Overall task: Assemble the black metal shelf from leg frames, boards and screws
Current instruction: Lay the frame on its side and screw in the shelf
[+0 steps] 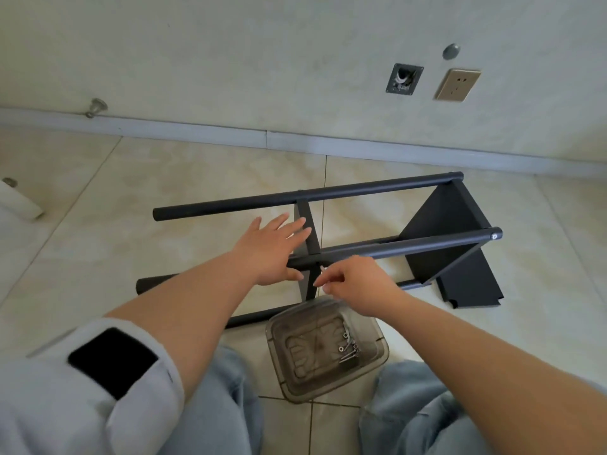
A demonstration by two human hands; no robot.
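The black metal shelf (377,249) lies on its side on the tiled floor, its round legs running left to right. One board (446,224) is fixed at the right end, and another board (308,234) stands between the legs mid-length. My left hand (272,247) lies flat with straight fingers against that middle board and the near upper leg. My right hand (354,284) pinches a small silver screw (322,269) right at the leg where the middle board meets it. A further black board (473,287) lies flat on the floor at the right.
A clear plastic tray (325,349) holding several screws (348,349) sits on the floor between my knees. The wall with baseboard runs behind, carrying a socket (457,84) and a door stopper (97,107). A white furniture leg (18,200) stands at the far left.
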